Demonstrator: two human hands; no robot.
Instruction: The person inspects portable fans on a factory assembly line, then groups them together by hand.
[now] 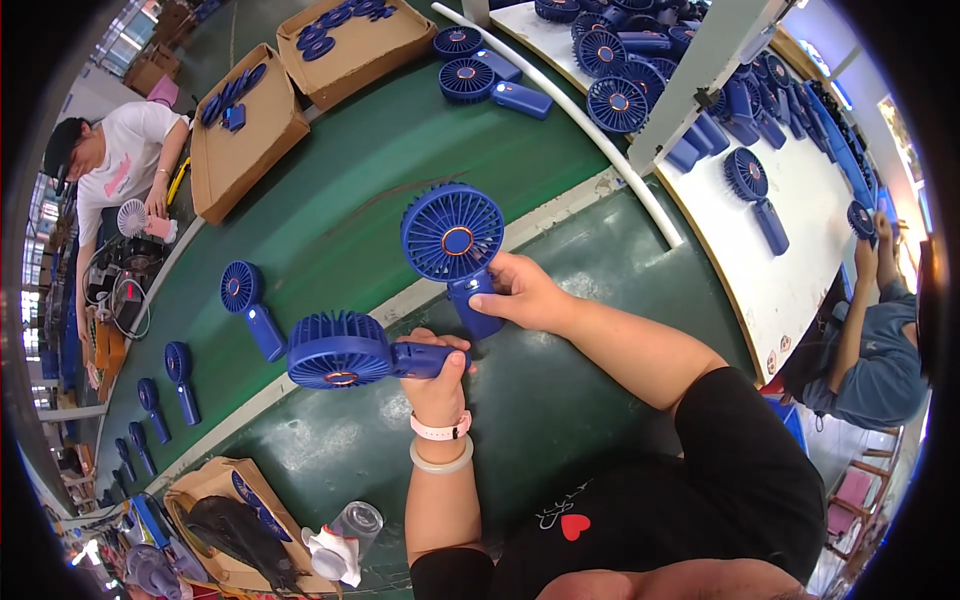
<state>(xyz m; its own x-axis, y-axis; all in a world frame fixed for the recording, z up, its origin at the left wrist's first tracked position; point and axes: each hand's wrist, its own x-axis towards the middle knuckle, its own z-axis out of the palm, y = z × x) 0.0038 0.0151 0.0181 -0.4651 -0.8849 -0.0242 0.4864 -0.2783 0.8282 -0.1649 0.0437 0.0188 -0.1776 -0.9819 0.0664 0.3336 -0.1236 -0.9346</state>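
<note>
My left hand (438, 375) grips the handle of a blue hand-held fan (340, 350) that lies sideways, its round grille pointing left and down. My right hand (525, 292) holds a second blue fan (452, 232) upright by its handle, the grille with an orange ring facing me. Both fans hover just above the green belt (340, 190), close together. I wear a pink watch and a pale bangle on my left wrist.
Several blue fans (245, 300) lie in a row along the belt to the left. Cardboard trays (240, 125) with fan parts sit further up. A white table (790, 270) at the right carries more fans. One person works at the far left, another sits at the right.
</note>
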